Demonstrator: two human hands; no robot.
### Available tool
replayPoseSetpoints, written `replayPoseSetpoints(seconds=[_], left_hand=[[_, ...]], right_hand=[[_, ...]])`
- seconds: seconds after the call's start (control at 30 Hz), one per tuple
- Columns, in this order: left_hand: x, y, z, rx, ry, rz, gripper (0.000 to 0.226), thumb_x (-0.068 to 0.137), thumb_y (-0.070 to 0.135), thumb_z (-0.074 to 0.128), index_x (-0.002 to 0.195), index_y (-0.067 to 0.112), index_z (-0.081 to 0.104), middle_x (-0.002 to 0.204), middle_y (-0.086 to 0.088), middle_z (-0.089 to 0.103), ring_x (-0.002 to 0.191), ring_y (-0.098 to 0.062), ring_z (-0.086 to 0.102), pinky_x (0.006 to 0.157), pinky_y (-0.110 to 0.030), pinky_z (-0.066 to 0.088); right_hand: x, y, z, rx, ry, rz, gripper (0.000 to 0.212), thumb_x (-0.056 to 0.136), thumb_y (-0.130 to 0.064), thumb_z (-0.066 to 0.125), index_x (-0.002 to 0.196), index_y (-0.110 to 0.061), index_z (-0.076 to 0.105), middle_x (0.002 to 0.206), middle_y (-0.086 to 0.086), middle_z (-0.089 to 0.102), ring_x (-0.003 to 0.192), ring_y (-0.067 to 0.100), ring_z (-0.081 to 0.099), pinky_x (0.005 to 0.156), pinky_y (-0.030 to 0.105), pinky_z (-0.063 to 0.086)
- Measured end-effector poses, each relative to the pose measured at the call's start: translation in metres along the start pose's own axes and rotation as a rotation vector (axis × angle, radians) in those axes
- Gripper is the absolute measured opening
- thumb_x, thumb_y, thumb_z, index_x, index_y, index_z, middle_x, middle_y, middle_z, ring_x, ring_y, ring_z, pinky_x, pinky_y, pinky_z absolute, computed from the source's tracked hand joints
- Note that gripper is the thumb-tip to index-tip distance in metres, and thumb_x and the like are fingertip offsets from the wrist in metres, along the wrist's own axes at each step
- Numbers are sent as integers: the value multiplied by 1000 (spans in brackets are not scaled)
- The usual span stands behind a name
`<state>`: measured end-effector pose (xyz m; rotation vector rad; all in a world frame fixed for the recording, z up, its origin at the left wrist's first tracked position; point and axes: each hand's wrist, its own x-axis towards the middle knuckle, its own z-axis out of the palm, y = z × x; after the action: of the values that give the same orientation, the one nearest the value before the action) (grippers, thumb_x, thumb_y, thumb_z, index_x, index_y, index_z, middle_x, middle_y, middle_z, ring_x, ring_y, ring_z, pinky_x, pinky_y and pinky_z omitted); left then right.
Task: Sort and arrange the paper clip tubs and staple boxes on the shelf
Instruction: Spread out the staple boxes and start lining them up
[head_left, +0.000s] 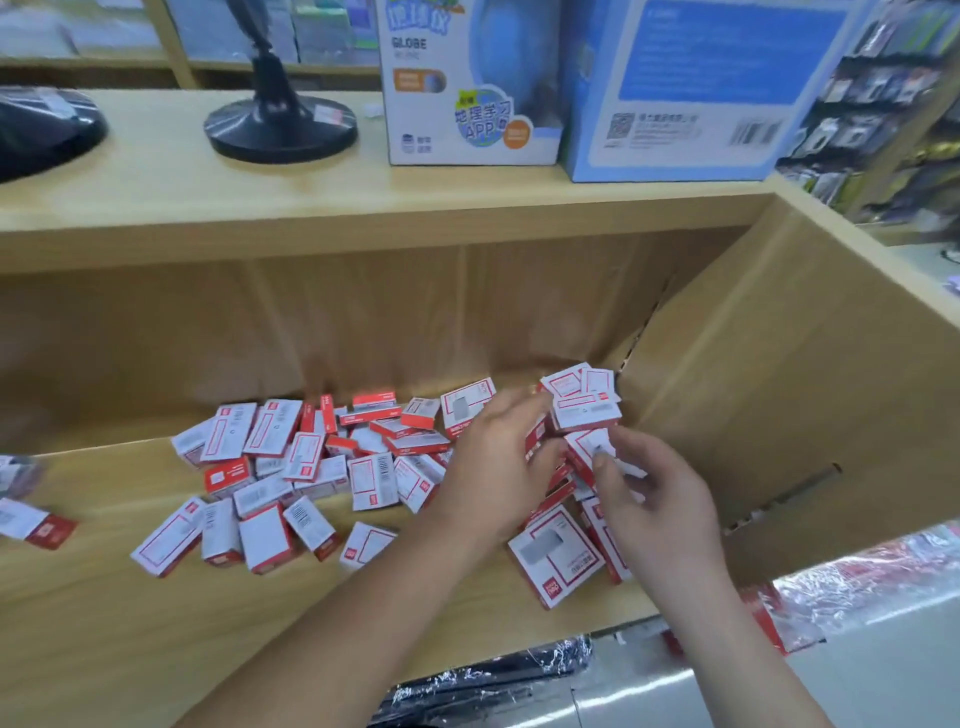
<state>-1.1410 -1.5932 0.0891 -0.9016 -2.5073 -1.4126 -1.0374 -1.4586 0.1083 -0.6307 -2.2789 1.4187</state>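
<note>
Wooden shelf (104, 623): right grip (660, 499) pinches staple box (582, 441); left grip (498, 467), cannot tell

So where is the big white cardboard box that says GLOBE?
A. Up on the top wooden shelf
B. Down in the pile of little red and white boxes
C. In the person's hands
A: the white cardboard GLOBE box stands on the top wooden shelf, above the pile of small red and white staple boxes that lies on the lower shelf.
</note>
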Motion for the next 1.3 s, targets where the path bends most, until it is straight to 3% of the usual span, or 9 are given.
replayPoseSetpoints(seconds=[0.13,0.33,0.47,0.63,0.8,0.9,1.0,1.1,1.3], left_hand=[[-68,-14,-37,-22,38,-11,30,89,13,70,118,22,71,120,10,63,110,-6,63,93,-27,53],[-160,-61,-101,187,161,-81,17,84,12,76,98,20,77,112,11,63,100,-12,64,81,-36,55],[-178,-77,-139,219,229,-189,32,80,14,76,110,26,76,110,15,60,103,-11,63,85,-33,54],[-189,-95,-166,312,227,-292,41,79,20,75,120,16,70,130,6,55,120,-13,57,99,-30,49],[-193,-107,-176,387,233,-272,43,79,19,78,121,15,70,133,0,55,118,-20,56,97,-37,50],[-171,-103,-176,454,122,-185,51,81,31,73,130,19,65,133,0,57,117,-25,54,96,-41,50],[-151,-103,-170,601,-28,-194,60,82,49,66,138,30,55,141,4,51,128,-26,46,93,-43,51],[-148,-105,-167,634,-48,-197,55,85,55,64,135,34,53,144,3,49,131,-27,43,87,-43,53],[-178,-101,-169,656,-24,-144,52,87,47,67,130,18,63,152,-7,46,135,-34,41,107,-52,41]], right_hand=[[-13,-12,34,-79,-81,-168,25,90,-12,70,105,-31,70,100,-21,69,93,-1,66,79,14,50],[-33,-9,103,-180,-300,-266,24,82,-14,74,101,-28,70,103,-20,65,101,-3,61,89,29,53],[-30,-15,138,-354,-326,-284,37,82,-29,76,117,-20,70,118,-4,63,114,19,61,96,40,52],[-29,-18,163,-524,-323,-326,52,83,-53,67,130,-32,61,130,-9,53,124,20,53,85,43,56],[-38,-19,176,-500,-195,-274,43,71,-56,80,100,-26,71,104,-6,61,105,25,60,77,38,53],[-38,-32,182,-446,-203,-186,54,66,-65,78,106,-32,65,110,-10,62,110,18,59,84,40,53],[-38,-41,186,-443,-236,-202,54,75,-59,77,123,-37,63,123,-9,59,118,15,57,89,36,51],[-38,-40,187,-475,-273,-187,50,77,-48,80,124,-39,66,115,-9,53,115,17,59,86,33,51],[-33,-34,166,-467,-471,-78,35,81,-40,77,112,-42,62,110,-16,58,98,4,56,69,3,36]])
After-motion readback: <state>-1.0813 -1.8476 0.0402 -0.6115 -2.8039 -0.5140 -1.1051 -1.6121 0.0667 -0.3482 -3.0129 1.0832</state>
